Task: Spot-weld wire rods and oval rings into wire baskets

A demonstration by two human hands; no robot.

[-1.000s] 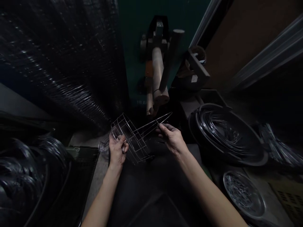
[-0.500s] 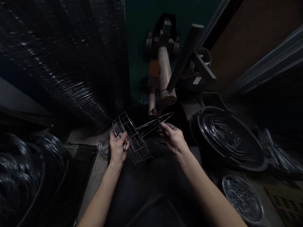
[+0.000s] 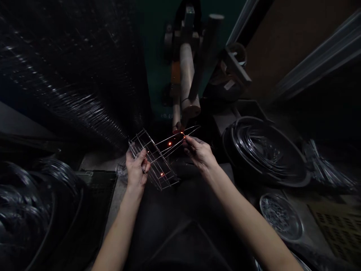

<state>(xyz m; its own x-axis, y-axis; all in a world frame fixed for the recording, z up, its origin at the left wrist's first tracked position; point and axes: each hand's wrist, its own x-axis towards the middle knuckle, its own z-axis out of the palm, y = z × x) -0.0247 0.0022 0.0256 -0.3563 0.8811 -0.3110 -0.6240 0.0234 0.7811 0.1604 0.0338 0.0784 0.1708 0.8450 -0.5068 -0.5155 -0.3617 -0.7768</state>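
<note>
My left hand [image 3: 135, 167] is closed on the side of a wire basket [image 3: 166, 165], a welded metal grid held tilted in front of me. Two long wire loops run from the basket toward the right, under a spot welder's electrode arm [image 3: 176, 114]. My right hand [image 3: 200, 151] pinches at the electrode tip beside these loops; what lies between its fingertips is too small to make out. A glowing point shows at those fingertips. Orange sparks [image 3: 169, 143] fly over the basket. The welder's thicker metal arm [image 3: 187, 71] hangs above.
On the right stands a dark basin [image 3: 307, 180] of wire rings, with a wire bundle [image 3: 327, 169] behind it. Nearer is a round metal dish [image 3: 301, 227] of small metal parts and a yellowish crate [image 3: 338, 233]. Stacked wirework [image 3: 84, 109] rises at left, above wire coils [image 3: 25, 203].
Sparks and a glow have appeared at the electrode. The view has shifted slightly, so the hands, basket and welder sit a little higher and further left. Both hands keep their grip.
</note>
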